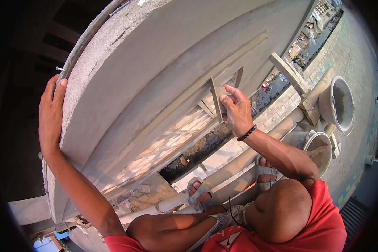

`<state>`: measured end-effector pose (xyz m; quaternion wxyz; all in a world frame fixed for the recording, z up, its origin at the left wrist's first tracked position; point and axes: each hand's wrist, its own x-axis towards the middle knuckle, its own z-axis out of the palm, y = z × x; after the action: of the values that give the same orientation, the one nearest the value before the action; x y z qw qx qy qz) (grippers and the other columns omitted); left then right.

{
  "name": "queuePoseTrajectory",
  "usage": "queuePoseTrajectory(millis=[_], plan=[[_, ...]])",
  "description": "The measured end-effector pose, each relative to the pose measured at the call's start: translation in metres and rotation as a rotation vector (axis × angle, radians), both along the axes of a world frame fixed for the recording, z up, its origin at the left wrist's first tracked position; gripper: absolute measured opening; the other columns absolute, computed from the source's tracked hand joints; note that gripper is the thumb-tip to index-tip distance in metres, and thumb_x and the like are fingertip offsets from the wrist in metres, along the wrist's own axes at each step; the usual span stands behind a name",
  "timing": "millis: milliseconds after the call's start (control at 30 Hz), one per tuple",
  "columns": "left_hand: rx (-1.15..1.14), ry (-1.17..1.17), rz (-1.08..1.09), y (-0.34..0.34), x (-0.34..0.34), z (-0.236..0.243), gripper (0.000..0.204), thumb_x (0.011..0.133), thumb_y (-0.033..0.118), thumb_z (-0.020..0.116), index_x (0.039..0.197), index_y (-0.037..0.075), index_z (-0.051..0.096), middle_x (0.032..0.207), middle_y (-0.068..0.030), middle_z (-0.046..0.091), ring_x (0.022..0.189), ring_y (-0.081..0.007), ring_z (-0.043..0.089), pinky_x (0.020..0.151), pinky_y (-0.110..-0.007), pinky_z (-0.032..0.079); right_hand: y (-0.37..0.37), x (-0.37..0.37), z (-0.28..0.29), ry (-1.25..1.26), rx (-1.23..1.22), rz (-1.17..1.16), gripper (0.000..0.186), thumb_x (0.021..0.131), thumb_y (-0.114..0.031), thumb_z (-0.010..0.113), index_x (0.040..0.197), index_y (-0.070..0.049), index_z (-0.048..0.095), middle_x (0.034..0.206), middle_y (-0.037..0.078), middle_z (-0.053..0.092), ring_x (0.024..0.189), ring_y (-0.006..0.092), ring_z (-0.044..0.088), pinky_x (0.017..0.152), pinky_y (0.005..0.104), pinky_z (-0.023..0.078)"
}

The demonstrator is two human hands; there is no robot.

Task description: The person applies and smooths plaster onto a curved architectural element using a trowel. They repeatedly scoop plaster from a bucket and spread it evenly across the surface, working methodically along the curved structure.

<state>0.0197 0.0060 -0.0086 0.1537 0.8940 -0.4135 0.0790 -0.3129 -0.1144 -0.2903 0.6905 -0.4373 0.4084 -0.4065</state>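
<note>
A grey plastered wall [164,54] with curved mouldings fills the upper left and middle. At its rough outer edge [86,69], my left hand [50,119] is closed, the thumb along the edge and the other fingers partly hidden behind it. A nail [60,69] sticks out just above those fingers. In the middle, my right hand [238,111] grips a small plastering float [216,98], seen nearly edge-on by the wall's opening. I cannot tell whether its face touches the plaster.
Bamboo poles [222,174] run beneath my sandalled feet [200,194]. To the right, a bucket [338,105] and another bucket [319,153] stand by the poles. A wooden beam [289,74] juts from the wall. Below lie a dark water channel [201,153] and paving [344,63].
</note>
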Motion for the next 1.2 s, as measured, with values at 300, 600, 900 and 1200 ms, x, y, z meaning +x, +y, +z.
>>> queuePoseTrajectory(millis=[300, 600, 900, 1200], plan=[[0.014, -0.013, -0.035, 0.002, -0.012, 0.004, 0.071, 0.095, 0.067, 0.049, 0.139, 0.013, 0.059, 0.131, -0.0185, 0.063, 0.127, -0.0346, 0.056, 0.107, -0.052, 0.041, 0.032, 0.005, -0.007, -0.482, 0.45, 0.513, 0.036, 0.102, -0.015, 0.057, 0.132, 0.003, 0.057, 0.117, 0.012, 0.069, 0.1, 0.0155, 0.068, 0.086, 0.0306, 0.057], [0.028, -0.118, 0.066, 0.001, 0.012, -0.005, 0.073, 0.094, 0.07, 0.048, 0.143, 0.017, 0.056, 0.145, -0.0196, 0.054, 0.137, -0.0381, 0.048, 0.112, -0.053, 0.038, -0.093, -0.111, -0.008, -0.384, 0.215, -0.03, 0.036, 0.104, -0.021, 0.054, 0.132, 0.002, 0.058, 0.118, 0.009, 0.067, 0.105, 0.0158, 0.065, 0.089, 0.031, 0.054], [0.0, -0.038, -0.055, 0.004, 0.001, 0.003, 0.064, 0.102, 0.055, 0.047, 0.142, 0.007, 0.054, 0.138, -0.021, 0.057, 0.133, -0.034, 0.051, 0.114, -0.042, 0.033, -0.191, -0.134, -0.023, -0.292, 0.126, -0.293, 0.026, 0.102, -0.015, 0.055, 0.118, 0.0, 0.069, 0.104, 0.006, 0.072, 0.089, 0.0148, 0.069, 0.078, 0.0296, 0.057], [0.014, 0.006, -0.047, 0.007, 0.006, 0.005, 0.064, 0.1, 0.06, 0.047, 0.142, 0.013, 0.056, 0.137, -0.0192, 0.059, 0.131, -0.0339, 0.052, 0.113, -0.046, 0.034, -0.193, -0.107, -0.009, -0.24, 0.139, -0.373, 0.037, 0.094, -0.009, 0.06, 0.128, 0.003, 0.061, 0.097, 0.004, 0.068, 0.085, 0.0124, 0.065, 0.071, 0.0295, 0.052]])
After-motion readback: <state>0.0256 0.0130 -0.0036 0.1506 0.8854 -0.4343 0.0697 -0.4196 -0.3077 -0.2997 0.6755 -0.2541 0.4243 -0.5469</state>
